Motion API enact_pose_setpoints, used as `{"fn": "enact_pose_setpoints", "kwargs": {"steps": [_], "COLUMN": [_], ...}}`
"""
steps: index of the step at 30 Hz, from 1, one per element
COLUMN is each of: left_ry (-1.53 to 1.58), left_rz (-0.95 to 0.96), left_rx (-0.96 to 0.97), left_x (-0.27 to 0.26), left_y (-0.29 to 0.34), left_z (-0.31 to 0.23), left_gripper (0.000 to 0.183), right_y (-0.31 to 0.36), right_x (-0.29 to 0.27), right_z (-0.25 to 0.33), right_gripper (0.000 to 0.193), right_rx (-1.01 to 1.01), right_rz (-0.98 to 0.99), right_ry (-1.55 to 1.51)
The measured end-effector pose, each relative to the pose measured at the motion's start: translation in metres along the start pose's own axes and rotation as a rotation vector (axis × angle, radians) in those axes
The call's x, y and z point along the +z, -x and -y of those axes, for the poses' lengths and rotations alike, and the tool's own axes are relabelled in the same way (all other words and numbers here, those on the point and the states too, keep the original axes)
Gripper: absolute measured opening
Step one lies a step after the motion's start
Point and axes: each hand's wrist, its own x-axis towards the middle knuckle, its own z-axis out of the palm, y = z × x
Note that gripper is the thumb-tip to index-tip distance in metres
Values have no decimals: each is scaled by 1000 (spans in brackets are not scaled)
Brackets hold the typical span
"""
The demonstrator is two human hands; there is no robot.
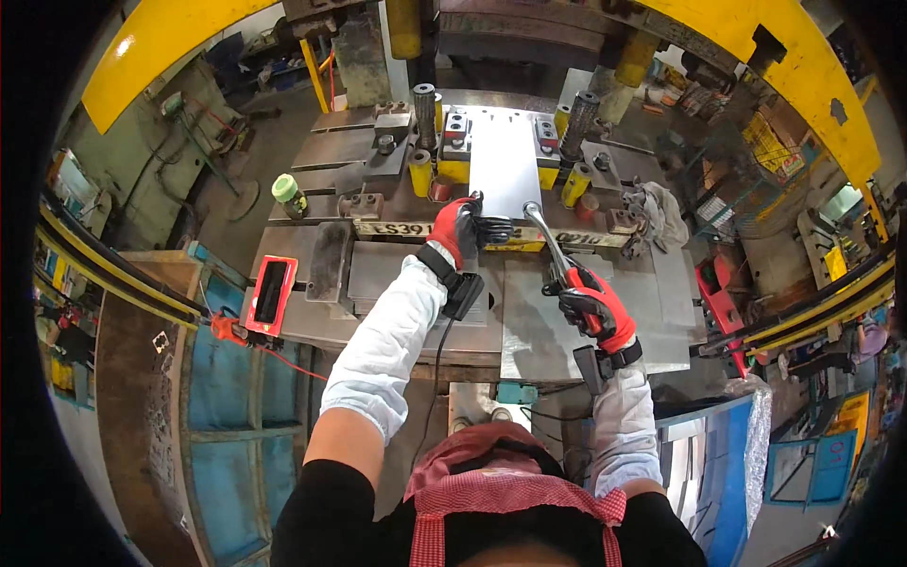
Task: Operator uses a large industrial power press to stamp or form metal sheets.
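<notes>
A bright, flat metal sheet (505, 161) lies on the die in the middle of the press. My left hand (463, 230), in a red and black glove, is at its near left corner. The thumb rests over the sheet's edge and the fingers lie along the near edge, partly hidden. My right hand (595, 304), gloved alike, is closed around a long metal hand tool (550, 238) with a round end. That round end meets the sheet's near right corner. Whether it is fixed to the sheet cannot be seen.
Guide posts (425, 118) and yellow blocks (420, 173) flank the sheet. Metal sheets (586, 321) lie on the near bench. A red-framed box (274, 295), a green-capped bottle (289, 196) and a grey rag (658, 215) sit around. Yellow press frame arches overhead.
</notes>
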Motion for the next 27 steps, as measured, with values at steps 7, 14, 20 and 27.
{"fn": "enact_pose_setpoints", "kwargs": {"steps": [7,14,20,27], "left_ry": [140,171,48,-33], "left_rz": [-1,58,-18,36], "left_rx": [-86,-74,0,37], "left_x": [3,12,-32,-22], "left_y": [-4,-4,-18,-20], "left_z": [2,2,6,9], "left_gripper": [36,30,35,36], "right_y": [4,7,3,0], "right_x": [6,2,22,4], "right_z": [4,3,6,-5], "right_gripper": [23,24,22,27], "right_rx": [30,13,17,15], "right_rz": [-78,-62,-74,-19], "right_ry": [-42,-25,-24,-76]}}
